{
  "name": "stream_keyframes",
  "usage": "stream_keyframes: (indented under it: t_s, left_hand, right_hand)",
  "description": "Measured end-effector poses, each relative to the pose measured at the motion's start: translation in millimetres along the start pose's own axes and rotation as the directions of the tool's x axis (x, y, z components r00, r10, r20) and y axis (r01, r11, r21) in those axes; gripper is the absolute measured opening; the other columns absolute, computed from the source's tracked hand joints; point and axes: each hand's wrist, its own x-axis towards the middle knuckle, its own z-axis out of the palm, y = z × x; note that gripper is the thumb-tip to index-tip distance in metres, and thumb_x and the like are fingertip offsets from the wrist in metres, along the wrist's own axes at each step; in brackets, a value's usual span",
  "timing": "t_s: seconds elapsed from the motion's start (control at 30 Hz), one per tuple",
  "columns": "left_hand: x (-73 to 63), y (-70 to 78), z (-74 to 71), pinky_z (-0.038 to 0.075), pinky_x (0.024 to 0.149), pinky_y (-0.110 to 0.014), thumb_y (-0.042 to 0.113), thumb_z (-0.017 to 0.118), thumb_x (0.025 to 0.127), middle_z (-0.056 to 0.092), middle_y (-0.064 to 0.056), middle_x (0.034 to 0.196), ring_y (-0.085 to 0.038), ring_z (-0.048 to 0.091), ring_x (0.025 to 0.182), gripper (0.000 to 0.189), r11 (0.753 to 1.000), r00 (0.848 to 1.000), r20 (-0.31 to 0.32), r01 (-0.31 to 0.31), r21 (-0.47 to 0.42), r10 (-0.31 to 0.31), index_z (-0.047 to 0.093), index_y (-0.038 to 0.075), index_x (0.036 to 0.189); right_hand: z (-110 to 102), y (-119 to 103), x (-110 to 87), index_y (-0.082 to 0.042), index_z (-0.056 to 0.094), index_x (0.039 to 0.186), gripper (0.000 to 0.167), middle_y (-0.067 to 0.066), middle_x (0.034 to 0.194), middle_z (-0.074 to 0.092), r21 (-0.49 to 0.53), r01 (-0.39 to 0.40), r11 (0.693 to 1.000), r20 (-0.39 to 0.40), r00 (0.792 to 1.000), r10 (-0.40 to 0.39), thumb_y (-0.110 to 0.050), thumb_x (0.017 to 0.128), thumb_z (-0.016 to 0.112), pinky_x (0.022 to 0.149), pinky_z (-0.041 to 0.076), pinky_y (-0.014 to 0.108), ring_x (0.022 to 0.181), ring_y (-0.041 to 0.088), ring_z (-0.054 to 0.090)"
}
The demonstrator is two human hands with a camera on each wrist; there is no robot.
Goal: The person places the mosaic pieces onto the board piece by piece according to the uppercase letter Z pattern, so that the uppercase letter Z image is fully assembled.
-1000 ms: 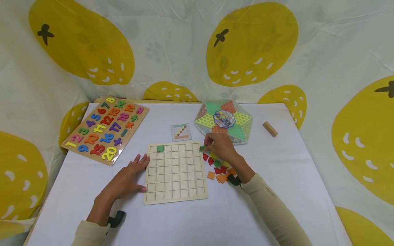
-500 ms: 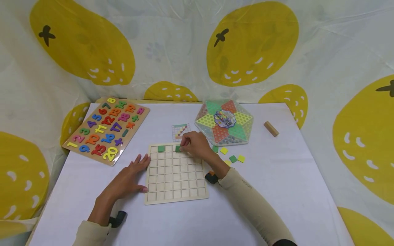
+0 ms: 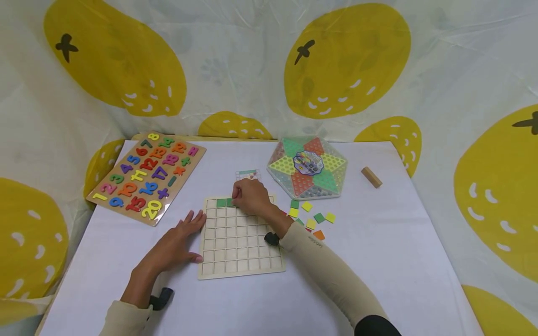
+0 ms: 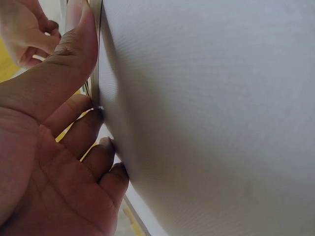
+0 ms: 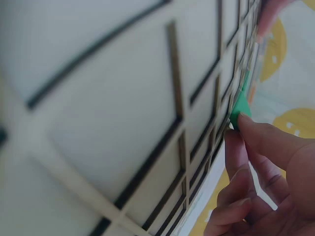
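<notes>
A wooden grid board (image 3: pixel 241 267) lies flat on the table. In its top row sits a green square tile (image 3: pixel 221 203), second cell from the left. My right hand (image 3: pixel 252 196) pinches another green tile (image 5: pixel 240 112) between thumb and finger, right at the adjoining cell of that row. My left hand (image 3: pixel 178 240) rests at the board's left edge, fingers spread and thumb touching the rim. A small pattern card (image 3: pixel 248 174) lies behind the board, its lower part hidden by my right hand.
Loose green, yellow and orange tiles (image 3: pixel 319 218) lie right of the board, some hidden by my forearm. A hexagonal Chinese checkers set (image 3: pixel 308 179) is behind them. A number puzzle board (image 3: pixel 147 177) lies back left, a wooden block (image 3: pixel 371 177) at the right.
My right hand has moved left from the loose tiles to the board's top row, carrying a green tile beside the first one. My left hand has stayed at the board's edge.
</notes>
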Motion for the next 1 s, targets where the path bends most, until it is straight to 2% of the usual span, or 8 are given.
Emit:
stream_keyframes:
  t_s: [0.23,0.4,0.53,0.63,0.77,0.83,0.9,1.0]
  left_hand:
    - [-0.2,1.0,0.9,0.022,0.129,-0.067,0.028,0.101,0.067,0.026,-0.009,0.175,-0.043,0.016,0.165,0.121,1.000,1.000,0.006,0.009,0.000,-0.009,0.033,0.013,0.167]
    - [0.1,1.8,1.1,0.022,0.129,-0.067,0.028,0.101,0.067,0.027,-0.010,0.175,-0.044,0.016,0.165,0.121,1.000,1.000,0.008,0.005,-0.001,-0.005,0.033,0.013,0.166]
    - [0.8,1.7,0.4,0.022,0.129,-0.067,0.028,0.101,0.066,0.027,-0.011,0.175,-0.043,0.017,0.165,0.122,1.000,1.000,0.002,-0.005,-0.001,0.005,0.034,0.012,0.166]
    - [1.2,0.7,0.1,0.022,0.130,-0.067,0.027,0.101,0.066,0.027,-0.010,0.175,-0.042,0.016,0.165,0.122,1.000,1.000,0.003,-0.005,0.002,0.005,0.034,0.013,0.166]
    - [1.3,-0.5,-0.4,0.021,0.130,-0.066,0.027,0.101,0.066,0.026,-0.010,0.176,-0.042,0.015,0.165,0.123,1.000,1.000,0.010,-0.001,0.002,0.001,0.033,0.013,0.167]
    - [1.3,-0.5,-0.9,0.021,0.130,-0.066,0.026,0.101,0.066,0.026,-0.010,0.176,-0.042,0.015,0.165,0.123,1.000,1.000,0.012,0.001,0.001,-0.001,0.033,0.013,0.167]
    - [1.0,-0.3,-1.5,0.021,0.130,-0.066,0.025,0.101,0.065,0.025,-0.010,0.176,-0.042,0.015,0.165,0.123,1.000,1.000,0.010,0.004,0.003,-0.004,0.033,0.012,0.167]
    - [0.3,0.4,-2.2,0.021,0.130,-0.066,0.025,0.101,0.065,0.025,-0.011,0.176,-0.042,0.015,0.165,0.123,1.000,1.000,0.008,0.008,0.008,-0.008,0.033,0.012,0.167]
  right_hand:
    - [3,-2,-0.6,-0.021,0.073,0.089,0.011,-0.007,0.083,0.069,-0.078,-0.032,0.996,0.025,0.999,0.034,-0.022,0.093,0.083,0.061,0.050,0.028,0.076,0.011,0.063]
    - [-4,2,-8.9,-0.019,0.076,0.103,0.016,-0.006,0.092,0.072,-0.032,0.009,0.999,0.014,1.000,-0.008,-0.016,0.090,0.085,0.070,0.054,0.030,0.085,0.012,0.066]
    - [-17,16,-22.6,-0.019,0.078,0.105,0.018,-0.005,0.098,0.076,0.019,0.039,0.999,-0.010,0.999,-0.039,-0.012,0.090,0.085,0.080,0.057,0.034,0.095,0.015,0.070]
    - [-30,30,-37.4,-0.017,0.079,0.105,0.016,-0.002,0.101,0.078,0.033,0.038,0.999,-0.035,0.999,-0.037,-0.011,0.091,0.083,0.080,0.058,0.033,0.093,0.015,0.071]
    - [-46,54,-62.1,-0.016,0.080,0.109,0.016,-0.001,0.107,0.081,0.038,-0.021,0.999,-0.077,0.997,0.024,-0.013,0.093,0.081,0.063,0.053,0.029,0.073,0.013,0.065]
    - [-54,66,-75.4,-0.017,0.081,0.112,0.018,-0.001,0.108,0.081,0.031,-0.065,0.997,-0.104,0.992,0.068,-0.015,0.094,0.082,0.059,0.049,0.028,0.067,0.013,0.061]
    - [-60,76,-87.3,-0.018,0.081,0.113,0.019,-0.001,0.109,0.080,0.016,-0.110,0.994,-0.130,0.985,0.111,-0.016,0.094,0.082,0.058,0.047,0.028,0.066,0.013,0.058]
    - [-67,87,-101.5,-0.018,0.080,0.113,0.019,-0.001,0.109,0.080,-0.013,-0.185,0.983,-0.178,0.967,0.180,-0.019,0.094,0.083,0.065,0.050,0.031,0.076,0.017,0.059]
